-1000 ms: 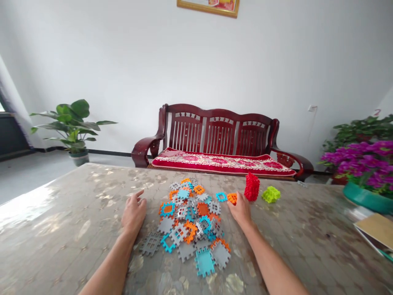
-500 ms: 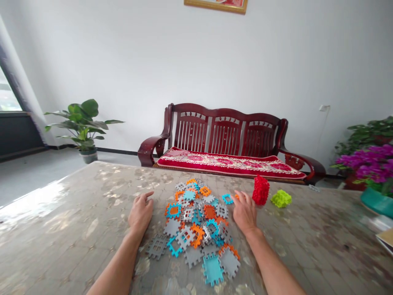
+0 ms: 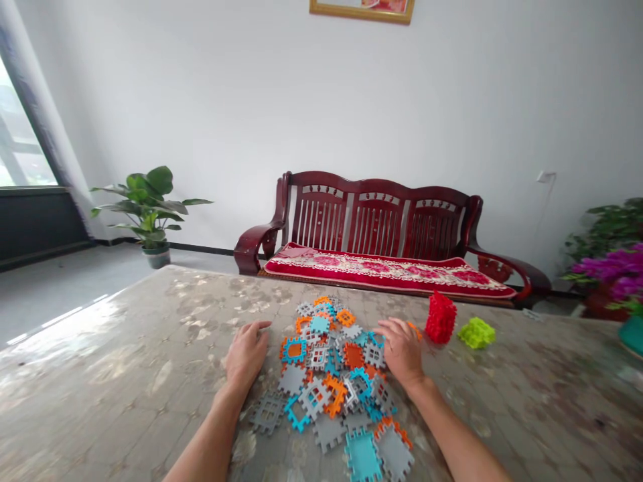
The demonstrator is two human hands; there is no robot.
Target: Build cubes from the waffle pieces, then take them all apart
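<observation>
fingers point(image 3: 392, 328) of my right hand point(image 3: 404, 351) stretched out at a blue frame piece point(image 3: 376, 341), whether pinching it i cannot tell, my left hand point(image 3: 246, 355) with fingers loosely parted beside the tile heap point(image 3: 353, 356), red block point(image 3: 441, 318) and lime block point(image 3: 477, 333) farther right on the bench point(image 3: 151, 375)

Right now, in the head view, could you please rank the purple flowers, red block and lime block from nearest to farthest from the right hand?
1. Red block, just right of the right hand.
2. Lime block, farther right.
3. Purple flowers, at the picture's right edge.
</observation>
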